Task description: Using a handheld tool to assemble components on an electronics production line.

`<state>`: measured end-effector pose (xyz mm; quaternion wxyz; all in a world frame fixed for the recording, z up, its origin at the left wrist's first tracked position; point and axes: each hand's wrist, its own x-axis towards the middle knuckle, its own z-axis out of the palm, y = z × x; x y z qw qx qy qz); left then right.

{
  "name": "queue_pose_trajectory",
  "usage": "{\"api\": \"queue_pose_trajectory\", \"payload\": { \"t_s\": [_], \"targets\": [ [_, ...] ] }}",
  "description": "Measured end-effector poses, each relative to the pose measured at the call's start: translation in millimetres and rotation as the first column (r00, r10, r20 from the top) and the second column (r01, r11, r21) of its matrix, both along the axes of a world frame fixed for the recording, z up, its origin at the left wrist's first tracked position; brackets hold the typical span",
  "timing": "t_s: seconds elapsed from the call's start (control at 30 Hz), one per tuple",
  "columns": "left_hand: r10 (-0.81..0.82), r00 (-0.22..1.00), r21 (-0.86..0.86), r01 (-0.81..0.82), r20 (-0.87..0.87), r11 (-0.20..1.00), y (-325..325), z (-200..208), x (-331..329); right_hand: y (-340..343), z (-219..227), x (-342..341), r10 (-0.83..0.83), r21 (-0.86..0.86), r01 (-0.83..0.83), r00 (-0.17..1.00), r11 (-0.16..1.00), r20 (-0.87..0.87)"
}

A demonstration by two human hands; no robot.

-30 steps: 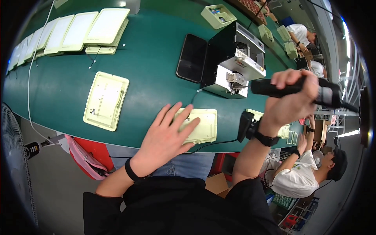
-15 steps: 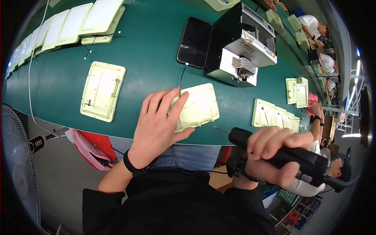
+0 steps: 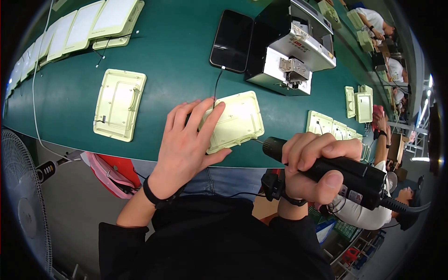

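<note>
In front of me on the green table lies a pale yellow-green plastic housing (image 3: 238,116), tilted slightly. My left hand (image 3: 179,140) holds its left side, with the thumb along the near edge and the fingers over the left end. A thin black cable (image 3: 217,86) with a small white connector runs out from under the fingertips toward the phone. Wrapped round a corded black electric screwdriver (image 3: 350,179), my right hand (image 3: 301,161) keeps it nearly level. Its thin bit points left, the tip at the housing's near right edge; whether they touch is unclear.
A similar housing (image 3: 119,105) lies at left. White-faced panels (image 3: 79,30) overlap at far left. Beyond my work are a black phone (image 3: 232,41) and a boxy black-and-silver machine (image 3: 289,51). More housings (image 3: 319,122) stand at right; co-workers sit beyond. A fan (image 3: 25,205) stands left.
The screwdriver has moved left, bringing its bit to the housing's edge. My left hand keeps its hold on the housing. The view has shifted slightly.
</note>
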<state>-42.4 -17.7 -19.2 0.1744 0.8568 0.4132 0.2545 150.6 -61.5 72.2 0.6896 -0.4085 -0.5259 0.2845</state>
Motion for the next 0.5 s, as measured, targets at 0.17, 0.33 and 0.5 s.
{"api": "queue_pose_trajectory", "payload": {
  "t_s": [0.17,0.33,0.5],
  "targets": [
    [-0.1,0.995,-0.041,0.099,-0.017,0.994,10,8,-13,0,-1,-2,0.032,-0.021,-0.031,0.999,0.999,0.041],
    [-0.067,0.997,-0.041,0.066,-0.023,0.997,5,15,-18,0,17,-1,0.099,-0.007,-0.099,0.995,0.995,-0.016],
    [-0.078,0.997,-0.022,0.078,0.003,0.997,6,29,-20,38,74,19,0.076,0.248,-0.067,0.997,0.966,-0.027]
  ]
}}
